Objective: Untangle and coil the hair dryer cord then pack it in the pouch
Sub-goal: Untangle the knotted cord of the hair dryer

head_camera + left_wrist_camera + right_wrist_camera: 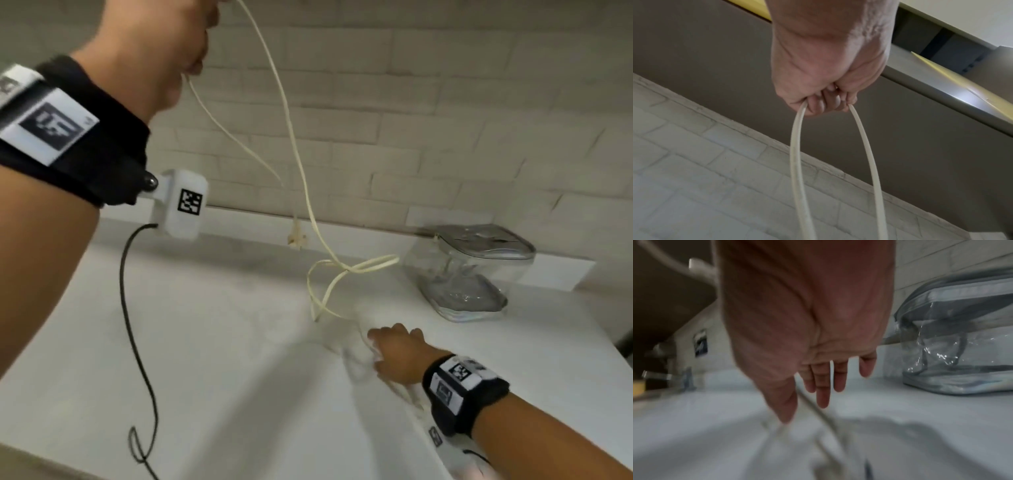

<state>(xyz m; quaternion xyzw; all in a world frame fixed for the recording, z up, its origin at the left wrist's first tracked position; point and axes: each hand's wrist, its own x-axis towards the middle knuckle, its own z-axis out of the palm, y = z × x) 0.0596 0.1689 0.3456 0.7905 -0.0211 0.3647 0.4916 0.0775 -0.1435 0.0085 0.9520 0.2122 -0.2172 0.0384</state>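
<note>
My left hand [181, 44] is raised high and grips the cream hair dryer cord [301, 171]; in the left wrist view two strands of the cord [797, 162] hang from its curled fingers [818, 104]. The plug [295, 236] dangles just above the counter's back ledge. Lower down the cord forms a tangle of loops [346, 269]. It runs to the white hair dryer [363, 322], blurred, on the counter. My right hand [394, 353] lies over the dryer with straight, spread fingers [823, 386]. The clear pouch [469, 270] with grey trim stands to the right.
The white counter [205, 325] ends at a low ledge under a white brick wall [445, 120]. A black cable [137, 325] hangs from my left wrist camera. In the right wrist view a tap [655, 374] shows at far left.
</note>
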